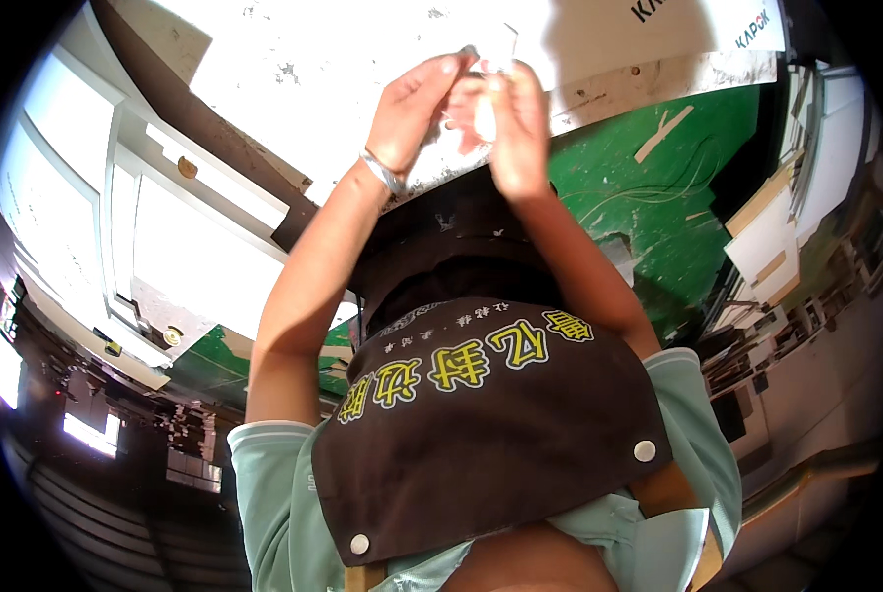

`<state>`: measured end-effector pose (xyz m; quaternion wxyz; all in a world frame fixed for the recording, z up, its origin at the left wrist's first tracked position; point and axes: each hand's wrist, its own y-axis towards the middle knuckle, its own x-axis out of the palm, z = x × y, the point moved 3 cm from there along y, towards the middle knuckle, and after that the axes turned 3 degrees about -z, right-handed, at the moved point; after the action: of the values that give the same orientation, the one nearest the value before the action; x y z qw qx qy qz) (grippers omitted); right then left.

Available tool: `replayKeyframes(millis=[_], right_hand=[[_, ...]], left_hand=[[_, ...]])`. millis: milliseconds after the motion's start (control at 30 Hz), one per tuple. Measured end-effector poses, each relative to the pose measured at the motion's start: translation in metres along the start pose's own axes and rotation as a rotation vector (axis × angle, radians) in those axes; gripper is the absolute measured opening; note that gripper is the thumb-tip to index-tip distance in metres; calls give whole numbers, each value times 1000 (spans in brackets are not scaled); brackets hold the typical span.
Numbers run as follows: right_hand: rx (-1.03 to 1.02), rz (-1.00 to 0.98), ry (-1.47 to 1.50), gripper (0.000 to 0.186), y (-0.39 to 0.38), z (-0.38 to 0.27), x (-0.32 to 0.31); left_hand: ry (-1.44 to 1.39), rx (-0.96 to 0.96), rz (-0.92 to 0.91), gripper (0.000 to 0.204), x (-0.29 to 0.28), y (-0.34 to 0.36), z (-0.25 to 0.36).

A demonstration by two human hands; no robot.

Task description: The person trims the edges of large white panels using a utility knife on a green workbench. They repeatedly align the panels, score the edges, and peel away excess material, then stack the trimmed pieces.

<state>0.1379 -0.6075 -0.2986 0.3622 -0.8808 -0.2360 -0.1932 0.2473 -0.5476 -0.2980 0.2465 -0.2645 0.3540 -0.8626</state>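
Both hands are raised over a pale, stained work surface (283,59) at the top of the head view, their fingers close together. My left hand (412,113), with a metal band (384,170) at the wrist, is closed, pinching a small dark metal piece (470,51) at its fingertips. My right hand (518,123) is closed beside it, and a thin bent metal rod (513,37) sticks up from its fingers. Glare washes out what else lies between the fingers. A dark apron (491,444) covers my body below the hands.
White framed panels (135,237) stand at the left. A green floor (658,197) with wood scraps (663,133) shows at the right, with stacked boards (762,257) beyond. A printed white sheet (688,39) lies at the top right of the surface.
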Motion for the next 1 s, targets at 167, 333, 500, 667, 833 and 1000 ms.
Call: replayKeyframes(millis=[167,333,500,667,833,1000], right_hand=[[-307,-30,-658,20,5,-34,-43],[-610,-182,-1137,15,40,-101,43],[-463,-367,-914,21,-34,-126,50],[-129,-576,-767,27,-134,-179,76],[-158,-523,-728,24,-221,-168,25],[-182,-607,-769,27,-285,-117,-11]], left_hand=[[-120,-30,170,35,-37,-59,-50],[70,237,225,18,-75,-100,-15],[15,82,536,41,29,-248,39],[6,552,888,19,116,-449,91],[622,1240,990,28,205,-733,172],[1420,1569,1146,50,268,-981,82]])
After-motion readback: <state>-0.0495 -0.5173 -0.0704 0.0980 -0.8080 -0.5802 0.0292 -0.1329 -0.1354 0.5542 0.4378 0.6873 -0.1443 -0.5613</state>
